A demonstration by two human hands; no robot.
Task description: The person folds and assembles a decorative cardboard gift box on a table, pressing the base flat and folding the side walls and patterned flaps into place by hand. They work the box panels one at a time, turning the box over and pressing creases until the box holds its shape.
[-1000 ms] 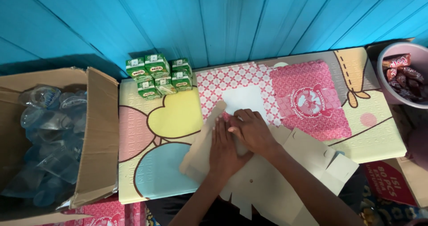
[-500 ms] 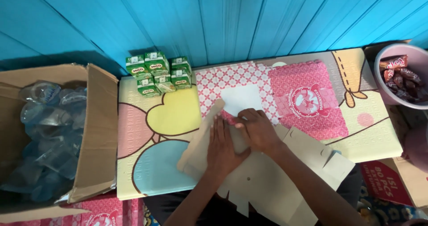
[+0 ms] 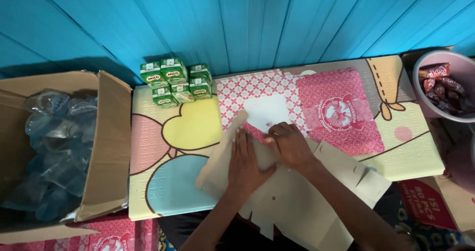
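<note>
Both hands press a flat, unfolded brown cardboard box blank against the near side of the pastel cartoon-printed worktop. Left hand lies palm-down, fingers spread; right hand pins a fold, holding the sheet flat. Green drink cartons sit far left.

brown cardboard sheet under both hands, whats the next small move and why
Probably run the left hand along the raised flap's fold to crease it: both palms lie flat on the cardboard sheet, the right hand pinning it, yet that flap edge stands up.
</note>
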